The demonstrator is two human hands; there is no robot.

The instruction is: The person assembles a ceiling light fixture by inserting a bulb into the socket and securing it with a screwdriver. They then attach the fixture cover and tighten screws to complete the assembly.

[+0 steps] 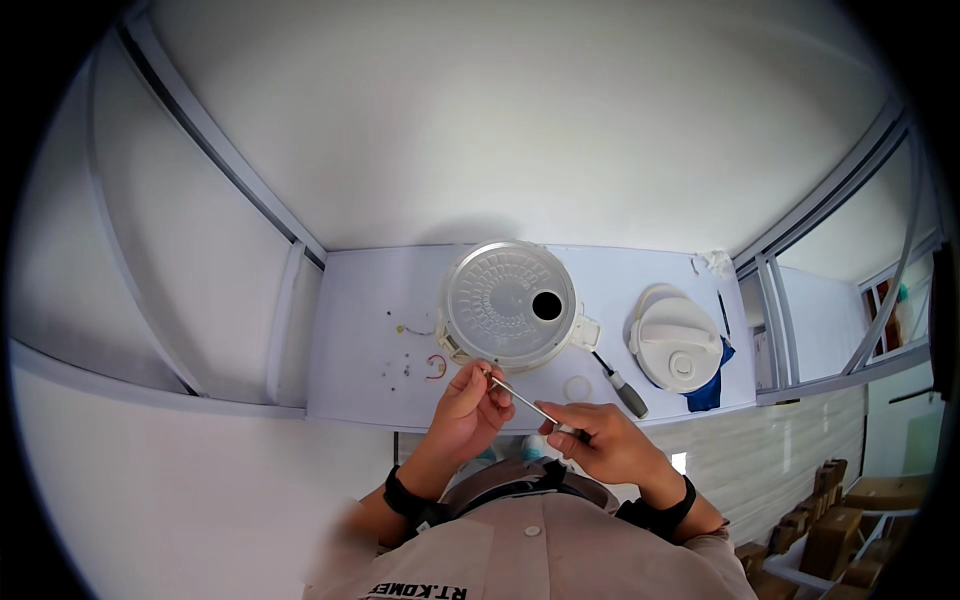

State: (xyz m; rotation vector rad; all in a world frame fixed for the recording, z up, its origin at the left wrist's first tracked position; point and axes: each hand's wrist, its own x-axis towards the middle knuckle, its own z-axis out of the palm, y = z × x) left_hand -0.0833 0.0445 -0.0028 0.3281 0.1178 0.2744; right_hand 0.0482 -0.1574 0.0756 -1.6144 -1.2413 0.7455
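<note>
Right hand point(608, 442) grips the slim, straight, silver metal-shafted tool point(522, 401) I see slanting leftward to the left hand's point(466, 414) closed fingertips.

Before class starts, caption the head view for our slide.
Right hand gripping a metal-shafted tool, left hand at its tip, near a round pale appliance.

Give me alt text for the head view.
A person's right hand holds a screwdriver, its shaft reaching the left hand. Beyond, on a white table, sits a round appliance part with a silvery face; small loose parts lie left of it, a second screwdriver and white lid right.
</note>
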